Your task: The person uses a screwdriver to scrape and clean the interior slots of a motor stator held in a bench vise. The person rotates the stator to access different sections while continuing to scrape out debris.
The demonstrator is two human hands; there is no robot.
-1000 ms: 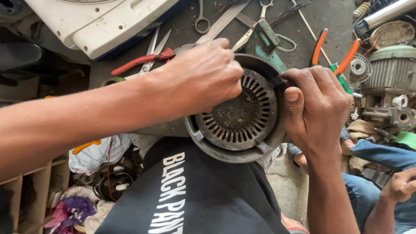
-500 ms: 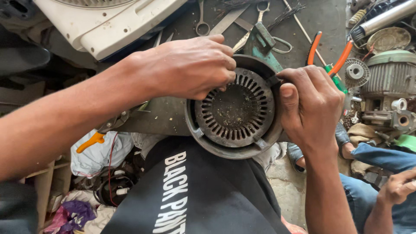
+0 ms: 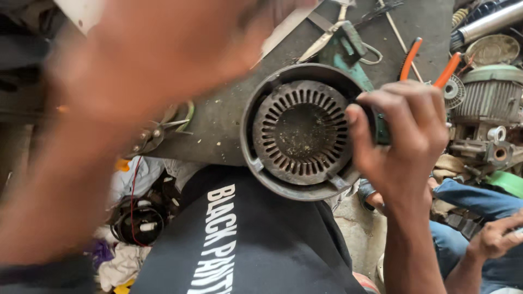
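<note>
Head view: round metal motor housing [image 3: 298,133] sits at the near edge of the grey worktop [image 3: 218,117], open face up, slotted stator ring visible inside, dirt specks on its floor. All places below are relative to the housing.

Right hand [image 3: 406,139] clamps the housing's right rim, thumb on the inside edge, fingers curled over the outside.

Left hand [image 3: 158,60] is up and left of the housing, off it, heavily motion-blurred and close to the camera; can't tell whether its fingers are spread or closed, nothing seen in it. The blurred forearm fills the left side of the frame.

Above the housing: scissors [image 3: 327,38] and a green-handled tool [image 3: 348,46] lying on the worktop. Upper right: orange-handled pliers [image 3: 427,60], partly behind the right hand. Far right: a grey finned motor [image 3: 490,95] among loose parts.

Left of the housing: small pliers [image 3: 163,128] on the worktop. Below it: the person's black shirt [image 3: 256,245] with white print. Lower right: another person's hand [image 3: 493,239] over a blue-jeaned leg.
</note>
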